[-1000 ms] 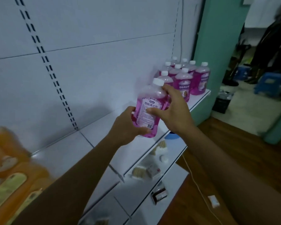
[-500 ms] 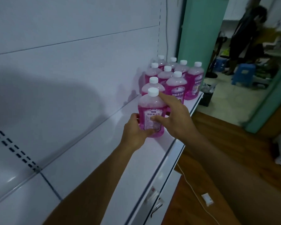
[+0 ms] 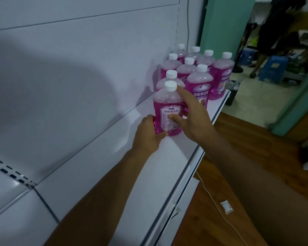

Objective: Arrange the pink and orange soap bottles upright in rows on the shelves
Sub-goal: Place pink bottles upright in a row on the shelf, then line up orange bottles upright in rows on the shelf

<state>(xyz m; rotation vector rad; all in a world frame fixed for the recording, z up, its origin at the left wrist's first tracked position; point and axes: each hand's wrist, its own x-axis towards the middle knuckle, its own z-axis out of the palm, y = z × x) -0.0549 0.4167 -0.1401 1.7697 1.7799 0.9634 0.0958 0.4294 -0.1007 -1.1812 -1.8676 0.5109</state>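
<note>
Both hands (image 3: 167, 126) steady pink bottle (image 3: 167, 110).

Both hands (image 3: 167, 128) on upright pink bottle (image 3: 167, 110)

Two bare forearms, sleeveless, no rings visible.

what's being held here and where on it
The front pink bottle: left hand grips its lower left side; right hand touches label and shoulder with straight fingers.
</note>
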